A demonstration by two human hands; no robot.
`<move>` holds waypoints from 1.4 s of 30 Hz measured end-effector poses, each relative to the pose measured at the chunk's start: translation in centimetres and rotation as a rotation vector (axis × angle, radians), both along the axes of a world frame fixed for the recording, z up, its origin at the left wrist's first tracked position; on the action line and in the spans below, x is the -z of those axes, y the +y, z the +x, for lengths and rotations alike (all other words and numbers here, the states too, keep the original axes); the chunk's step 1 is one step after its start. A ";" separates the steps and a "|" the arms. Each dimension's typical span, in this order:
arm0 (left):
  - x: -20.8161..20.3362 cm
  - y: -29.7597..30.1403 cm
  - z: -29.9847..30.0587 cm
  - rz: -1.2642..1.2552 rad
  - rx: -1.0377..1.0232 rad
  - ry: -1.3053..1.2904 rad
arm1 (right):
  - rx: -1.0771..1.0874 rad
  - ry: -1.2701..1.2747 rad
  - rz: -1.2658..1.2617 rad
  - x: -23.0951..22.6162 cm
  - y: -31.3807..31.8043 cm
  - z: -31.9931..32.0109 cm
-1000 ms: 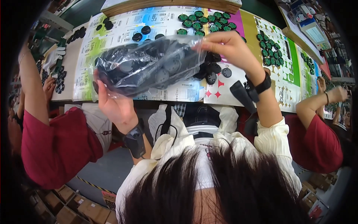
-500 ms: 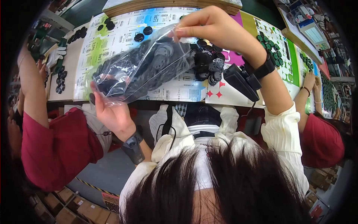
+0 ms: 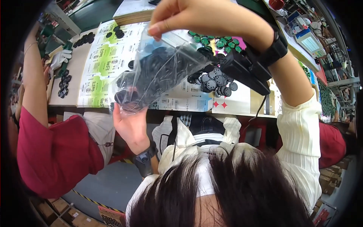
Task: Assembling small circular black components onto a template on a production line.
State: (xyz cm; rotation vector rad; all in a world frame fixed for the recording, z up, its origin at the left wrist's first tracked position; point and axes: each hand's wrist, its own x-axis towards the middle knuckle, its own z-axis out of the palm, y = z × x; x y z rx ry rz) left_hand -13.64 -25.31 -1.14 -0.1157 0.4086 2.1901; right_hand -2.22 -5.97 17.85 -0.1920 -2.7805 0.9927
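Note:
A clear plastic bag (image 3: 160,72) of black and grey round discs hangs tilted over the table in front of me. Pinched between the thumb and fingers of my right hand (image 3: 172,19) is the bag's upper edge. My left hand (image 3: 131,126) holds its lower left end from beneath; the plastic and discs partly cover those fingers. To the right of the bag, a heap of grey and black discs (image 3: 217,81) lies on the tabletop. The bag's right end overlaps the heap's edge, so I cannot tell whether discs are passing out of it.
Green-and-black discs (image 3: 227,43) lie beyond the heap. Printed sheets (image 3: 100,72) cover the table, with small groups of black discs (image 3: 84,39) at left. A wooden-edged raised board (image 3: 136,16) stands at the back. Co-workers in red sleeves (image 3: 60,151) sit on both sides.
My right hand has moved left and up with the bag's edge, and the bag now hangs more steeply. My left hand has shifted right. More grey discs show in the heap.

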 end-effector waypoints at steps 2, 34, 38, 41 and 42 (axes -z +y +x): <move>-0.9 1.4 0.7 0.008 0.056 -0.040 | 0.001 0.001 0.064 -3.0 -0.4 0.2; -4.9 41.7 4.3 0.040 0.764 0.708 | 0.829 0.347 0.708 4.1 33.1 1.4; -4.9 37.9 5.0 -0.230 0.868 1.294 | 0.760 0.316 0.665 8.9 34.9 1.7; -1.4 36.8 4.1 -0.356 0.799 1.928 | 0.691 0.329 0.580 10.5 34.0 2.6; -0.5 36.5 3.9 -0.373 0.809 1.922 | 0.644 0.339 0.528 11.0 33.2 3.5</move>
